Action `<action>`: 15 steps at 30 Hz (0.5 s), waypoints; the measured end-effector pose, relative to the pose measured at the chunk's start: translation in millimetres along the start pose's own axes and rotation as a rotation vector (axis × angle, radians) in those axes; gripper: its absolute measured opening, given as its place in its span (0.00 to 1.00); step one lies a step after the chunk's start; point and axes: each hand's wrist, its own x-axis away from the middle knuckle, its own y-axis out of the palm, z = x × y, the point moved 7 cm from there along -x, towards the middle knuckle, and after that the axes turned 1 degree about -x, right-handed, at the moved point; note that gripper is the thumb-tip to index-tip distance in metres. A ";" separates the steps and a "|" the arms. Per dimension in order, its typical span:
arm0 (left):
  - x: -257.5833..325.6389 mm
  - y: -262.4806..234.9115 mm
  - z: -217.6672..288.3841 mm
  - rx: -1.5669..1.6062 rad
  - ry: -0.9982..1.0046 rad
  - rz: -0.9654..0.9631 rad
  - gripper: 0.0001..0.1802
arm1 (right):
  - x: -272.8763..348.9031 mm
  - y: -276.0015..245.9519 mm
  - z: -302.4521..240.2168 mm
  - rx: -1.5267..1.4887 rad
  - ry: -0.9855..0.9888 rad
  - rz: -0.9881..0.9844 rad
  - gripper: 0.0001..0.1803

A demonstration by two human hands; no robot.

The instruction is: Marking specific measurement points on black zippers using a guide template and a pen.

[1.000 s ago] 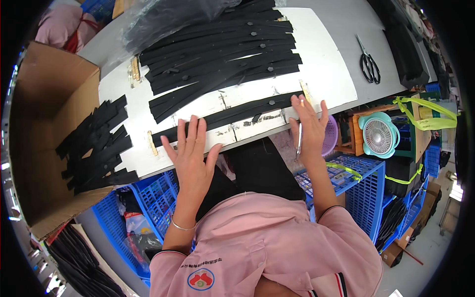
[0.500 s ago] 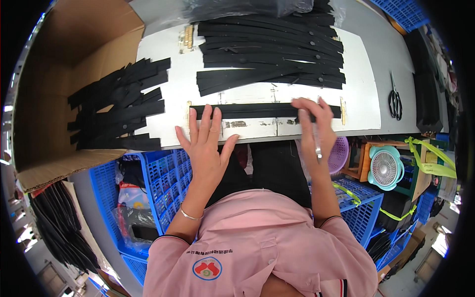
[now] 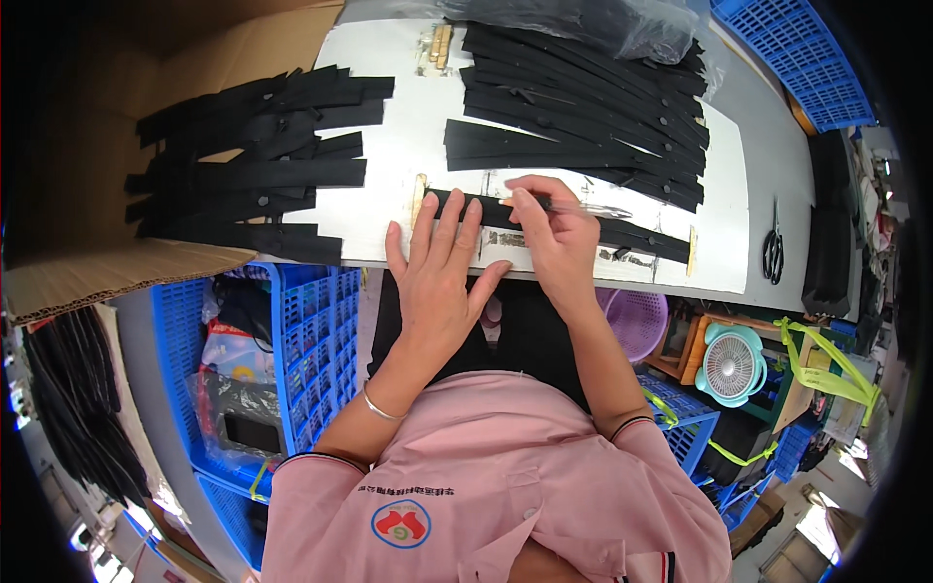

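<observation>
A long black zipper strip (image 3: 637, 236) lies across the white board (image 3: 719, 194) close to the table's front edge. My left hand (image 3: 437, 248) rests flat near its left end, fingers spread and pressing down on it. Over the strip's middle, my right hand (image 3: 559, 238) is closed around a slim pen (image 3: 591, 208), its pale tip pointing left towards the strip. The pen's rear end is smeared by motion. Beyond the hands, more black zipper strips (image 3: 583, 107) lie in a wide pile. Another stack of black strips (image 3: 262, 175) spreads on the left.
An open cardboard box (image 3: 126, 272) stands at the left. Black-handled scissors (image 3: 774, 255) lie on the table at the right, near a blue basket (image 3: 797, 63). Clear plastic wrapping (image 3: 622, 29) covers the far strips. Below the table are blue crates (image 3: 311, 340) and a turquoise fan (image 3: 731, 364).
My right hand has moved left from the strip's right end to its middle, where a pen now shows in it. My left hand stays on the strip. The whole view has shifted and tilted.
</observation>
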 end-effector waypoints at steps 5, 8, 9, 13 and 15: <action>0.0 -1.7 0.3 0.007 0.012 0.025 0.41 | -2.6 9.5 9.3 0.265 -0.060 -0.050 0.10; 0.8 -0.5 -2.3 0.037 -0.009 0.045 0.43 | -4.7 12.1 4.1 0.318 -0.099 -0.049 0.11; 1.0 0.0 -3.1 0.038 -0.012 0.045 0.43 | -5.2 12.6 4.7 0.320 -0.098 -0.052 0.11; 1.8 0.5 -3.6 0.039 0.002 0.055 0.43 | -6.1 14.3 2.3 0.390 -0.098 -0.055 0.12; 2.0 1.1 -3.5 0.040 0.006 0.057 0.44 | -6.7 14.9 4.5 0.406 -0.088 -0.054 0.12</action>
